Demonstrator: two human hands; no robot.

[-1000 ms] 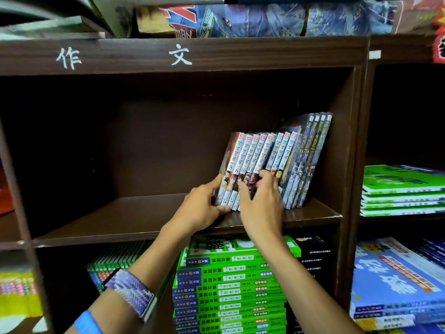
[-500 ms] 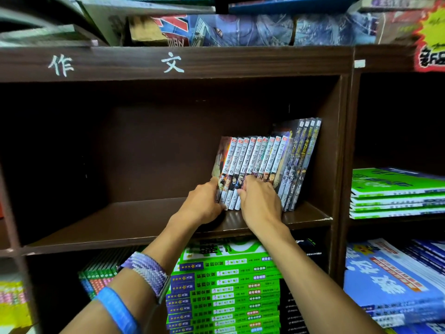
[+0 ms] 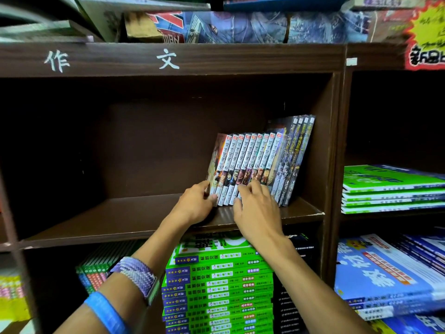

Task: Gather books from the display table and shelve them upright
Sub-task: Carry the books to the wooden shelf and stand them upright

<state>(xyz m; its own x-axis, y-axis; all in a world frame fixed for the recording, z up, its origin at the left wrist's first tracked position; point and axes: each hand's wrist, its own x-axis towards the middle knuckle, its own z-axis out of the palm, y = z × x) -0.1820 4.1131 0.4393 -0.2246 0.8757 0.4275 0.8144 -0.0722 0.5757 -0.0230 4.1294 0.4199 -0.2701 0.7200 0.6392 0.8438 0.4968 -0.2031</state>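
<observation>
Right now I have both hands on the row of manga volumes (image 3: 248, 165), which stands on the dark wooden shelf (image 3: 120, 218) under the board painted with two white characters. I take that row as my landmark. It sits toward the right end of the shelf, its spines facing me and numbered 5, 6, 10 and upward, all leaning a little to the right against a taller set of dark-spined books (image 3: 295, 160) that rests close to the shelf's side wall (image 3: 325, 145).

My left hand (image 3: 196, 204) is at the left end of the row, fingers curled against the outer cover of the first volume and the thumb near its lower spine; I cannot tell whether it grips or only braces. My right hand (image 3: 257, 208) lies flat over the lower spines near the middle of the row, fingers loosely spread and pressing on them, holding nothing.

Left of the row the shelf board is bare. Below the row, in the next compartment down, a stack of green books (image 3: 216, 285) lies flat. Right of the row, past the upright divider, more green workbooks (image 3: 390, 186) lie stacked, with blue ones (image 3: 385, 273) under them. On my left wrist I see a woven purple band (image 3: 137, 273) and a blue band (image 3: 106, 312).
</observation>
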